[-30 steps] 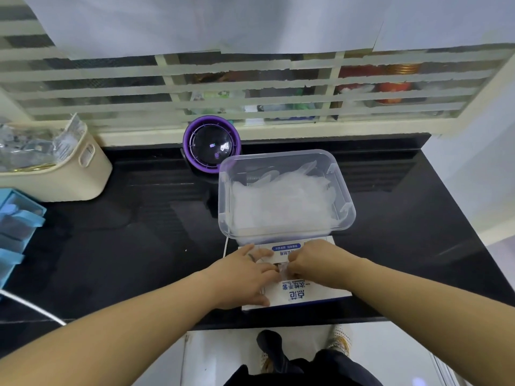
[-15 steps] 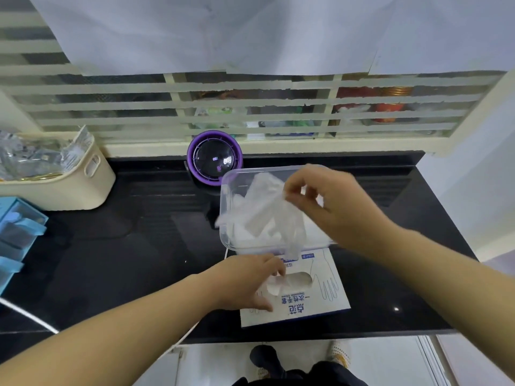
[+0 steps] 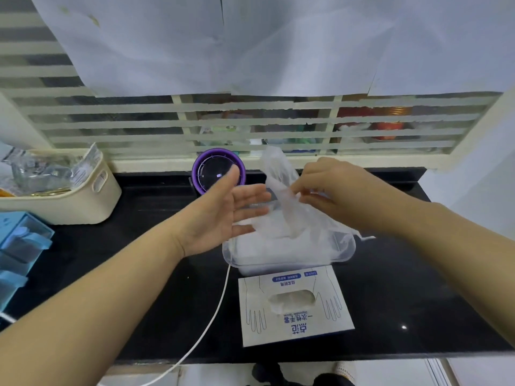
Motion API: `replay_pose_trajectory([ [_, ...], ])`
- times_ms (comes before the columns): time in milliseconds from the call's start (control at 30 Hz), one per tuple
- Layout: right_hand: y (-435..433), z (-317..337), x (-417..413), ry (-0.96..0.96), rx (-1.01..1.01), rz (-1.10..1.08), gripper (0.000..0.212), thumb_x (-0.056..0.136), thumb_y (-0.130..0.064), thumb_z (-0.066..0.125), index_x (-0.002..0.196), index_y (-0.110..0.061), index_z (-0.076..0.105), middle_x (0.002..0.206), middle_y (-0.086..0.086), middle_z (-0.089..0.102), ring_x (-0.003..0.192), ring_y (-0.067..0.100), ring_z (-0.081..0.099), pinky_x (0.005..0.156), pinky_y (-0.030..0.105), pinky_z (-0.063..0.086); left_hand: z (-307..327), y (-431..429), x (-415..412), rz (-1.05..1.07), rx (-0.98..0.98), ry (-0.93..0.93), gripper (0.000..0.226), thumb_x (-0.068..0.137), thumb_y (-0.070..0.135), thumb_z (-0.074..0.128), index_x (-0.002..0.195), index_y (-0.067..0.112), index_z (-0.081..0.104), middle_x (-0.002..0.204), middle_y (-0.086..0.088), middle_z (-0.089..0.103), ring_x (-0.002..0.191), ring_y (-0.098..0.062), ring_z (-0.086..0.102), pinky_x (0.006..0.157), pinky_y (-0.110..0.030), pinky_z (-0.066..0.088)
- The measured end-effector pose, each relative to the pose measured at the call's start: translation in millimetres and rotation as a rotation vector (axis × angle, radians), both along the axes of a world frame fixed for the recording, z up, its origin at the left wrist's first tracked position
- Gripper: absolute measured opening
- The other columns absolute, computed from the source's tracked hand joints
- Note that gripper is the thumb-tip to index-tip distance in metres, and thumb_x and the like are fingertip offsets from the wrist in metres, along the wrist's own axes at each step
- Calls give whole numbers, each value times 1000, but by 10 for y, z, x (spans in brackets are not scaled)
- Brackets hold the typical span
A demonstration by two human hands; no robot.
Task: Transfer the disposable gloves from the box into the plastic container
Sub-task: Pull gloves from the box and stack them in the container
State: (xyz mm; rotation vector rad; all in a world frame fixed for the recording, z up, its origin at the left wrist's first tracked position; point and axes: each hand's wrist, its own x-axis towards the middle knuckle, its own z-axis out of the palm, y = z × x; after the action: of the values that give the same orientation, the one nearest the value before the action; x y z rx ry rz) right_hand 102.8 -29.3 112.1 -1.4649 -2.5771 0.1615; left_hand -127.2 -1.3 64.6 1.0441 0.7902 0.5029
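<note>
A flat white glove box [image 3: 295, 305] with blue print lies on the black counter near its front edge, its oval slot showing more gloves. Just behind it stands the clear plastic container [image 3: 345, 252], holding a pile of clear gloves. My right hand [image 3: 331, 190] pinches a clear disposable glove [image 3: 281, 185] above the container; the glove hangs down toward the pile. My left hand [image 3: 223, 210] hovers over the container's left side, palm turned right, fingers straight, close to the glove.
A purple round device [image 3: 217, 169] sits behind the container, a white cable [image 3: 214, 310] trailing off the front edge. A cream basket [image 3: 83, 201] with packets and blue boxes [image 3: 19, 246] stand at the left. A slatted window [image 3: 250, 126] backs the counter.
My right hand pulled a glove out of the box and lifted it over the container. My left hand left the box and rose beside the glove.
</note>
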Motion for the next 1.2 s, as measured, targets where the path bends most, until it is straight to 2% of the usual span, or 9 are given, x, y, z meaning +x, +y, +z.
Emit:
replay_pose_trajectory([
  [167, 138, -38, -19, -199, 72, 71, 31, 97, -21, 52, 125, -32, 59, 111, -9, 59, 90, 7, 34, 77, 22, 41, 158, 142, 110, 27, 26, -9, 85, 74, 72, 39, 135, 14, 51, 127, -12, 64, 119, -28, 59, 103, -43, 46],
  [300, 295, -37, -124, -322, 54, 90, 38, 92, -14, 59, 125, -33, 57, 115, -8, 59, 96, 11, 45, 82, 26, 46, 169, 230, 290, 26, 221, 169, 53, 88, 44, 59, 135, 20, 51, 123, -12, 64, 115, -31, 61, 102, -50, 46],
  [433, 458, 118, -247, -475, 18, 71, 45, 88, -4, 58, 124, -30, 59, 112, -1, 58, 102, 21, 53, 87, 32, 49, 46, 299, 414, 218, 204, 285, 43, 87, 5, 64, 127, 15, 52, 111, -12, 69, 100, -28, 69, 90, -44, 55],
  [600, 572, -80, -323, -390, 16, 68, 42, 93, -13, 53, 131, -31, 51, 122, 0, 53, 108, 18, 47, 94, 33, 44, -232, 344, 437, 307, 271, 534, 31, 89, 3, 57, 96, 32, 51, 104, -11, 66, 99, -33, 65, 87, -47, 55],
  [767, 576, -728, -250, -394, -274, 12, 46, 95, -35, 51, 139, -30, 41, 145, 1, 37, 130, 22, 37, 108, 40, 35, -549, 401, 420, 275, 434, 799, 59, 91, 4, 51, 144, 25, 34, 131, -4, 52, 75, -14, 60, 54, -21, 47],
  [933, 572, -1061, -163, -324, -362, -12, 51, 98, -38, 45, 146, -27, 31, 156, 2, 21, 141, 23, 22, 114, 40, 22, -675, 386, 529, 170, 512, 909, 72, 95, -3, 44, 154, 21, 9, 110, 6, 42, 87, -21, 57, 84, -36, 53],
  [1033, 555, -1208, -133, -327, -429, 14, 60, 97, -42, 45, 149, -28, 21, 159, 2, 13, 144, 23, 15, 116, 40, 17, -721, 328, 549, 91, 733, 1098, 77, 94, 3, 49, 154, 19, 4, 135, -11, 32, 102, -18, 46, 86, -28, 48],
  [1133, 553, -1369, -136, -341, -448, 58, 65, 95, -44, 48, 150, -29, 16, 160, 1, 5, 145, 23, 11, 117, 39, 11, -751, 312, 498, -2, 1198, 1368, 64, 90, 15, 56, 147, 20, 29, 136, -10, 28, 115, -24, 40, 94, -29, 42],
  [1200, 555, -1444, -164, -340, -427, 104, 66, 95, -43, 48, 151, -27, 16, 160, 1, 5, 145, 23, 12, 117, 38, 10, -705, 350, 506, -177, 1365, 1303, 42, 91, 16, 55, 132, 21, 49, 130, -5, 39, 112, -23, 46, 95, -33, 42],
])
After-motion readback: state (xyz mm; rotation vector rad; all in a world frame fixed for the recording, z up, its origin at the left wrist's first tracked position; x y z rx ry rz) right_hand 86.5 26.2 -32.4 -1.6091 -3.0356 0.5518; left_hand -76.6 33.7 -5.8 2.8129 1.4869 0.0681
